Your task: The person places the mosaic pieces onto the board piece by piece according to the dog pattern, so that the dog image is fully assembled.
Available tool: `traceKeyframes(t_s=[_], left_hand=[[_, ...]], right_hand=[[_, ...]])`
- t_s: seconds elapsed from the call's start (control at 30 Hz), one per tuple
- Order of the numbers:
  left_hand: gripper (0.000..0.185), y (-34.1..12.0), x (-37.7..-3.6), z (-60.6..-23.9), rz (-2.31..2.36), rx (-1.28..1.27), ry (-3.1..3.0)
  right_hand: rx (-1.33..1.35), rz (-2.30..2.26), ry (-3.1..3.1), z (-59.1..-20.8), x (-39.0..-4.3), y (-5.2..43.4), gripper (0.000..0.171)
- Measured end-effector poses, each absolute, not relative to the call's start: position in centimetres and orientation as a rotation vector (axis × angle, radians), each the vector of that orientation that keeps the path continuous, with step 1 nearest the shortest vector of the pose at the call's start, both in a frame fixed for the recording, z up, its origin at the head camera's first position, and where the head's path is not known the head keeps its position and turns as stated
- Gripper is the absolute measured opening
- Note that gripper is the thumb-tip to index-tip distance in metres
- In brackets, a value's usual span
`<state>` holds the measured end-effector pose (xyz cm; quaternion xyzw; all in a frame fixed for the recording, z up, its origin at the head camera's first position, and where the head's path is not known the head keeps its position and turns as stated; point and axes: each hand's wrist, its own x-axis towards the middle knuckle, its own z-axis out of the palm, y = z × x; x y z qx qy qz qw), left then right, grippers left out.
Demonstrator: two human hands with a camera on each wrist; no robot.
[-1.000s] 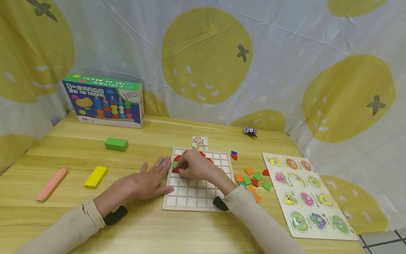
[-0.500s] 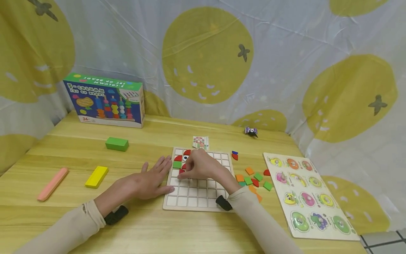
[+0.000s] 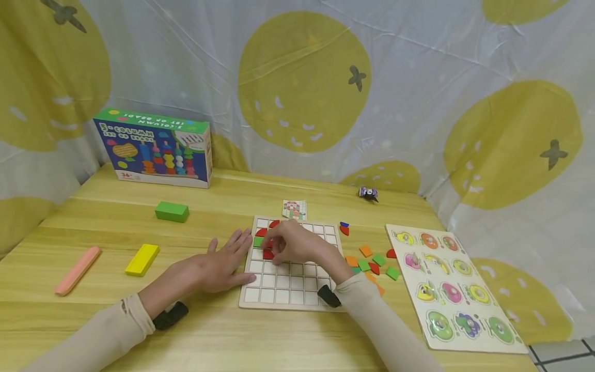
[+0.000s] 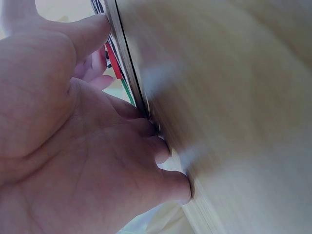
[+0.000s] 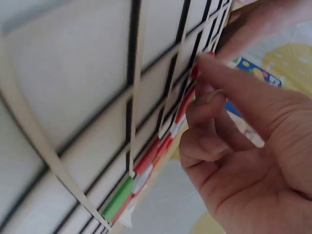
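Note:
My left hand [image 3: 218,266] lies beside the white gridded mosaic board [image 3: 267,295], fingers spread along its left edge and thumb on its rim. In the left wrist view its fingertips [image 4: 183,187] meet the wooden tabletop. My right hand [image 3: 297,243] is over the upper part of the board with bent fingers. Its thumb and index fingertip pinch a small red tile [image 3: 268,254] at a grid cell. A green square tile [image 3: 259,242] and a red rounded tile [image 3: 262,232] sit in cells above. The hand covers part of the pattern.
Loose orange, green and red tiles [image 3: 365,251] lie right of the board, near a fruit puzzle board [image 3: 418,305]. A pattern card [image 3: 295,209] is behind. To the left are a green block [image 3: 172,212], yellow block [image 3: 141,260], pink stick [image 3: 78,271] and toy box [image 3: 153,150].
My right hand has shifted slightly right and toward me over the board, uncovering the green square and the red tile near its fingertips. The left hand has stayed in place.

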<state>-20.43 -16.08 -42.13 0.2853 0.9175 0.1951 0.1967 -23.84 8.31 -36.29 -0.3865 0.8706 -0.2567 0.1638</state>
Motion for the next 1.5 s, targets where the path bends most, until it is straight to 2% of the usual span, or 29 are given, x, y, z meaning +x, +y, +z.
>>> traceKeyframes(t_s=[0.17, 0.33, 0.57, 1.13, 1.5], left_hand=[[0.110, -16.0, -20.4, -41.9, 0.550, 0.798, 2.553], [0.108, -16.0, -20.2, -41.9, 0.571, 0.812, 2.554], [0.112, -16.0, -20.3, -41.9, 0.561, 0.808, 2.563], [0.114, -16.1, -20.6, -42.4, 0.535, 0.796, 2.582], [0.115, -16.2, -20.5, -42.4, 0.530, 0.795, 2.576]], right_hand=[[-1.169, -0.663, 2.463, -36.0, -24.3, 8.3, 0.028], [-1.175, -0.644, 2.466, -35.9, -24.6, 8.2, 0.025], [-1.153, -0.613, 2.506, -36.1, -24.8, 8.3, 0.018], [-1.247, -0.662, 2.408, -36.5, -25.6, 9.3, 0.020], [-1.260, -0.659, 2.476, -37.0, -25.3, 8.1, 0.006]])
